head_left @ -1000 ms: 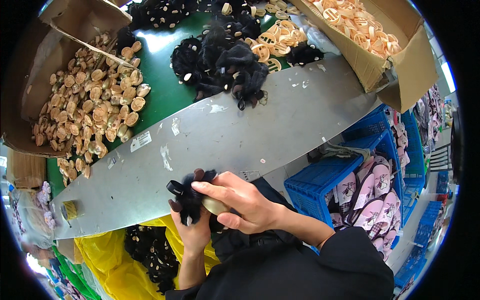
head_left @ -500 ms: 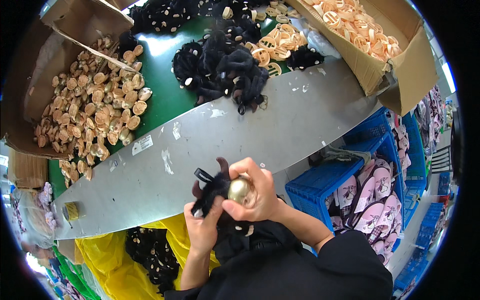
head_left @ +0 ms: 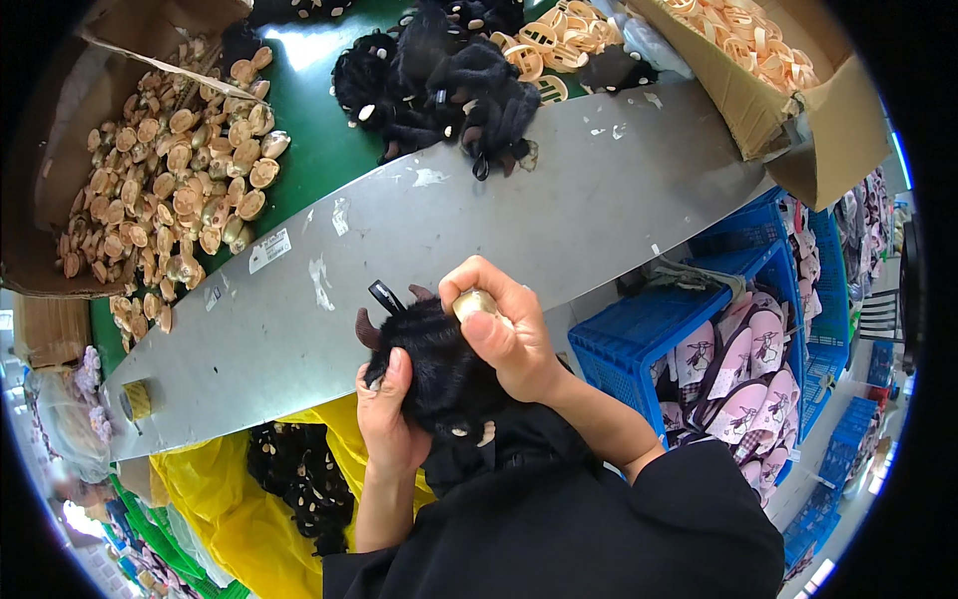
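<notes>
My left hand [head_left: 390, 424] grips a black plush animal piece [head_left: 439, 361] with two brown horns, a black loop tag and small pale feet. It is held in front of my body, just off the near edge of the metal table. Above the plush's right side, my right hand [head_left: 516, 344] is closed round a shiny gold rounded piece [head_left: 473, 302]. Thumb and fingers cover much of that piece, so its underside is hidden. Whether it touches the plush I cannot tell.
A cardboard box [head_left: 45, 225] spills gold-and-tan pieces [head_left: 180, 180] at left. Black plush pieces [head_left: 449, 85] lie on the table [head_left: 399, 240]. Tan oval pieces [head_left: 569, 35] sit beside another box [head_left: 833, 125]. Blue crates [head_left: 624, 364] hold pink slippers [head_left: 743, 379]; a yellow bag [head_left: 220, 509] hangs below.
The plush has turned and spread, showing more of its furry body. My right hand has risen slightly, its fingers covering more of the gold piece. The whole view has shifted a little.
</notes>
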`<action>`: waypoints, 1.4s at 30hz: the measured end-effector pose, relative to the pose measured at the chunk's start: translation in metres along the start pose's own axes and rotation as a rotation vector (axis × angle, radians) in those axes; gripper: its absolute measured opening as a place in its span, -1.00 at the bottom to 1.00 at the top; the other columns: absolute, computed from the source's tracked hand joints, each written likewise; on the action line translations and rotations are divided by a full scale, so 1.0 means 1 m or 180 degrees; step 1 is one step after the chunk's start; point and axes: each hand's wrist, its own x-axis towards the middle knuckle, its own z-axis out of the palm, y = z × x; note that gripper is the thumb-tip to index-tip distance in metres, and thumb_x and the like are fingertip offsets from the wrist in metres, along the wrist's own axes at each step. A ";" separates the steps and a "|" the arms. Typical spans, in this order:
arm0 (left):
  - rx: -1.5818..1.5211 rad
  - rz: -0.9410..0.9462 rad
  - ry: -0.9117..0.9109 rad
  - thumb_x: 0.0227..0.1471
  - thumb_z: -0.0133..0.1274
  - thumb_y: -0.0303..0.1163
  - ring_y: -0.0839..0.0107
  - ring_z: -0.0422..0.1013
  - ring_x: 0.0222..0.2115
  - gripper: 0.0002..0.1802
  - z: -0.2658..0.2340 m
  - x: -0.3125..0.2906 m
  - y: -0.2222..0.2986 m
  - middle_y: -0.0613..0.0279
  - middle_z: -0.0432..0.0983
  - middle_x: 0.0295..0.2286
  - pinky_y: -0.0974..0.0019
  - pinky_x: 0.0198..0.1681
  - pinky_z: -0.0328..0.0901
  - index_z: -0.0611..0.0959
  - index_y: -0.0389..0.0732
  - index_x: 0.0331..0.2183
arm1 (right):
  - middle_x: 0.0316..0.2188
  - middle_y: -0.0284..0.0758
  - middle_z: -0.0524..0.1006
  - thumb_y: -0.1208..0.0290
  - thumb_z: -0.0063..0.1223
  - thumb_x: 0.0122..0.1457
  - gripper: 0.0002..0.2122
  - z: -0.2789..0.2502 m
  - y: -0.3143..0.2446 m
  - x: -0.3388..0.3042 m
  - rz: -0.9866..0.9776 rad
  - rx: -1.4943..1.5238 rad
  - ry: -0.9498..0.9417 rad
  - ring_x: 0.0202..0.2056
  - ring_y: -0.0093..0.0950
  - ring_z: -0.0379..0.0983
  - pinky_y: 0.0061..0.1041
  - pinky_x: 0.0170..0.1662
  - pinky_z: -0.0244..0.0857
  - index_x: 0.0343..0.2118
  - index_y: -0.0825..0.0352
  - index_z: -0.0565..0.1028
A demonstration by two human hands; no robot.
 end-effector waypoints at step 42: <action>0.0433 0.0818 0.0382 0.10 0.27 -0.52 0.53 0.50 -0.27 -0.78 0.018 0.006 0.014 0.24 0.65 -0.26 0.44 -0.10 0.35 0.70 -0.36 -0.17 | -0.34 -0.29 0.56 0.01 0.23 0.24 -0.49 -0.012 0.013 -0.006 -0.1184 -0.0991 -0.0064 -0.49 -0.65 0.49 -0.69 -0.45 0.34 -0.08 0.42 0.40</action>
